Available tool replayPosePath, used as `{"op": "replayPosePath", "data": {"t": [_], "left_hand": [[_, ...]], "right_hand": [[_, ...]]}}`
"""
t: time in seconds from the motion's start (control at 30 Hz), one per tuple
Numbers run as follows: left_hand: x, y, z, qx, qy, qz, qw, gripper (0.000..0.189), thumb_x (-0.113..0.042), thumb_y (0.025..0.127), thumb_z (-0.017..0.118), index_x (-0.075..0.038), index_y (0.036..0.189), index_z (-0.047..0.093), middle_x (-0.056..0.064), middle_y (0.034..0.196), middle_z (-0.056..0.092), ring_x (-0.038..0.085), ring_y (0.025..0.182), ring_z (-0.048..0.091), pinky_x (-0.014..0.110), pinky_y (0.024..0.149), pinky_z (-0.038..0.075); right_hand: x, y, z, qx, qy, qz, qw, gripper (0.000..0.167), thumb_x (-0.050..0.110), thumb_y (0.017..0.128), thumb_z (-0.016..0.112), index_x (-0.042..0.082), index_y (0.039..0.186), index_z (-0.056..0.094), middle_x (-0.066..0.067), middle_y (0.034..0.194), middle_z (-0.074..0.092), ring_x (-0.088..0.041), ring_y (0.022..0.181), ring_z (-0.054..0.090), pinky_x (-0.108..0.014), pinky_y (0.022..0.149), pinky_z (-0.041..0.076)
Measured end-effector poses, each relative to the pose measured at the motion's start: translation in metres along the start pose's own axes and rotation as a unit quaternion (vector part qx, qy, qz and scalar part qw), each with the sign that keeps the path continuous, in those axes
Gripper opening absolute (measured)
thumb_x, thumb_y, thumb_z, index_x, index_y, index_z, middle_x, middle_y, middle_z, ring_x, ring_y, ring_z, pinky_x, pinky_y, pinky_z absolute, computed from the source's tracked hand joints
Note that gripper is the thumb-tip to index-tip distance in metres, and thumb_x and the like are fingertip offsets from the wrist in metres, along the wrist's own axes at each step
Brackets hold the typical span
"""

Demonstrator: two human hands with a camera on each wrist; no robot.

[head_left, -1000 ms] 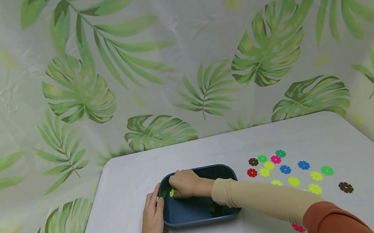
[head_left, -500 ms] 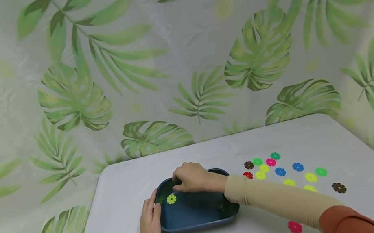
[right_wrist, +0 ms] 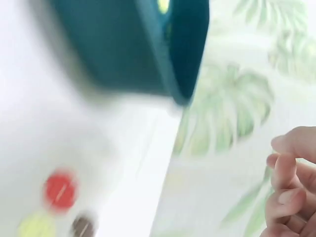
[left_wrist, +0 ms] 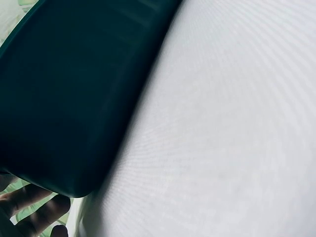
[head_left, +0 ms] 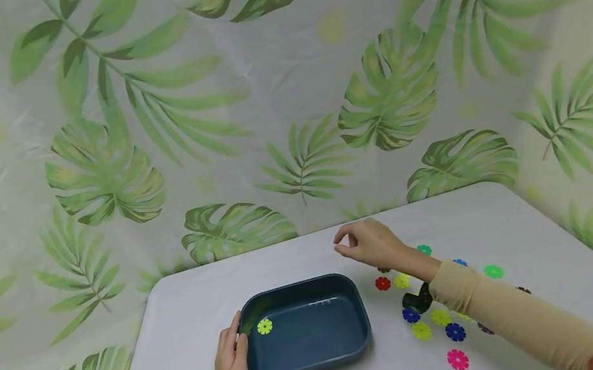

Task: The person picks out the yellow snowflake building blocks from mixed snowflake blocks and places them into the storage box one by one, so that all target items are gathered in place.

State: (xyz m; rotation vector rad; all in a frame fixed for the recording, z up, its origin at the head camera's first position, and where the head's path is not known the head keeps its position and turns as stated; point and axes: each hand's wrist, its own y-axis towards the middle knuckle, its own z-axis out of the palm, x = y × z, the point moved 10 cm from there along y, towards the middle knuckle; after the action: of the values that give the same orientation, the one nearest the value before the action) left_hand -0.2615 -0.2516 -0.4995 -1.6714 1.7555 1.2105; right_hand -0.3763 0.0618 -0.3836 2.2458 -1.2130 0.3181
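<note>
A dark blue rectangular plastic tub [head_left: 310,336] stands on the white table. One yellow-green notched plastic disc [head_left: 264,326] lies inside it, near the left end. My left hand [head_left: 228,366] rests against the tub's left end, fingers and thumb at the rim. In the left wrist view its fingers [left_wrist: 44,215] show beyond the tub's corner, spread apart. My right hand [head_left: 371,244] is above the table, right of the tub, with nothing in it. Its thumb and index finger are bent with a gap between them, and the right wrist view shows loosely curled fingers [right_wrist: 286,197].
Several notched discs lie scattered right of the tub, among them a red one [head_left: 383,284], a pink one [head_left: 458,359] and a blue one [head_left: 455,332]. The right forearm [head_left: 505,307] hides some. A leaf-patterned sheet [head_left: 285,115] hangs behind the table.
The right hand has let go of the yellow-green disc, leaving it in the tub, then come up and out to the right. The left hand has stayed at the tub's end.
</note>
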Motion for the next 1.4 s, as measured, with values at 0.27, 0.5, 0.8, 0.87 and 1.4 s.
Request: {"op": "replayPosePath", "data": {"t": [0.27, 0.5, 0.8, 0.87, 1.4], "left_hand": [[0.006, 0.001, 0.003, 0.009, 0.010, -0.036, 0.9993, 0.046, -0.022, 0.111, 0.043, -0.009, 0.155, 0.042, 0.012, 0.124, 0.057, 0.020, 0.100, 0.050, 0.039, 0.092, 0.042], [0.007, 0.000, 0.004, 0.005, 0.012, -0.036, 0.9993, 0.046, -0.024, 0.111, 0.042, -0.010, 0.155, 0.042, 0.010, 0.121, 0.057, 0.019, 0.097, 0.049, 0.035, 0.089, 0.040], [0.008, -0.001, 0.005, 0.006, -0.002, -0.039, 0.9992, 0.046, -0.024, 0.111, 0.043, -0.011, 0.156, 0.042, 0.010, 0.119, 0.056, 0.017, 0.091, 0.048, 0.030, 0.082, 0.039], [0.009, -0.002, 0.005, 0.006, -0.001, -0.040, 0.9992, 0.046, -0.024, 0.111, 0.043, -0.012, 0.155, 0.043, 0.010, 0.119, 0.056, 0.017, 0.090, 0.048, 0.030, 0.082, 0.039], [0.009, -0.002, 0.008, 0.021, -0.004, -0.056, 0.9982, 0.048, -0.027, 0.111, 0.042, -0.013, 0.157, 0.040, 0.010, 0.118, 0.055, 0.018, 0.088, 0.046, 0.030, 0.080, 0.038]], "right_hand": [[-0.100, -0.066, -0.052, -0.064, -0.001, 0.085, 0.9944, 0.012, 0.016, 0.093, 0.075, 0.008, 0.100, 0.077, 0.005, 0.069, 0.062, -0.012, 0.054, 0.050, -0.030, 0.049, 0.041], [-0.153, -0.132, -0.090, -0.106, -0.037, 0.134, 0.9846, 0.012, 0.015, 0.092, 0.075, 0.005, 0.098, 0.076, 0.001, 0.076, 0.064, -0.017, 0.070, 0.056, -0.030, 0.058, 0.045], [-0.185, -0.187, -0.085, -0.069, -0.043, 0.187, 0.9791, 0.019, 0.018, 0.090, 0.077, 0.003, 0.102, 0.076, 0.001, 0.081, 0.065, -0.017, 0.072, 0.053, -0.028, 0.054, 0.043], [-0.189, -0.195, -0.079, -0.053, -0.040, 0.193, 0.9788, 0.022, 0.019, 0.090, 0.078, 0.002, 0.104, 0.077, 0.001, 0.083, 0.065, -0.017, 0.072, 0.052, -0.029, 0.055, 0.042], [-0.199, -0.217, -0.061, -0.017, -0.054, 0.184, 0.9813, 0.041, 0.032, 0.077, 0.089, 0.002, 0.103, 0.078, -0.006, 0.090, 0.062, -0.018, 0.077, 0.051, -0.035, 0.065, 0.044]]}}
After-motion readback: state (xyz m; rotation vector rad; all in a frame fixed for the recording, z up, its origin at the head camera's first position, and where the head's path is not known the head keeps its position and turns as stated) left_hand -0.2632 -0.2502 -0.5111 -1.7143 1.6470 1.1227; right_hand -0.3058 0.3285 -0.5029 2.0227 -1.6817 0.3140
